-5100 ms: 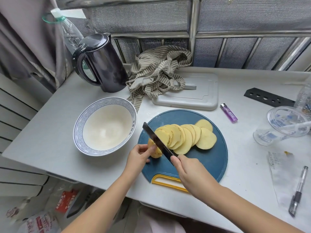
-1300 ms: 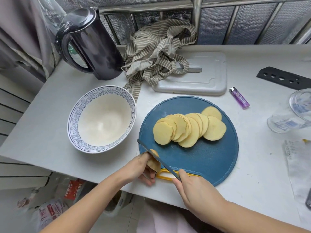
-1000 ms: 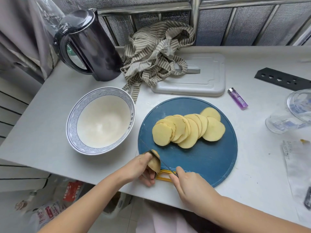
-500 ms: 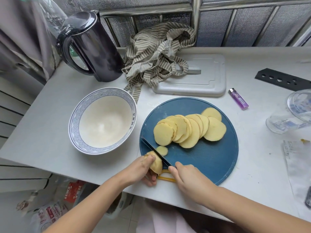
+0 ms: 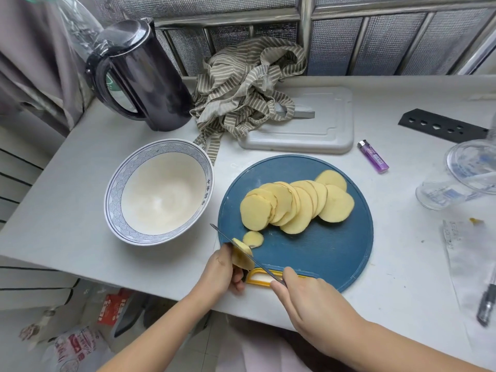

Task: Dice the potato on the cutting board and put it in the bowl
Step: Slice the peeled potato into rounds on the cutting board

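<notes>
Head view: the left grip (image 5: 222,269) grasps the potato end piece (image 5: 243,258) at the 8 o'clock edge of the cutting board (image 5: 322,253). The right grip (image 5: 308,296) is clenched on the knife (image 5: 264,269), with the blade against the piece. A small slice (image 5: 253,238) lies just beside the piece. The fanned slices (image 5: 295,205) occupy the board centre. The bowl (image 5: 112,200) stands on the table (image 5: 67,183) at 9 o'clock of the board.

Soft, even light washes the cutting board (image 5: 308,253), faint shadows beside it, glare on the kettle (image 5: 150,76) behind it, far edges bowing and smearing.
</notes>
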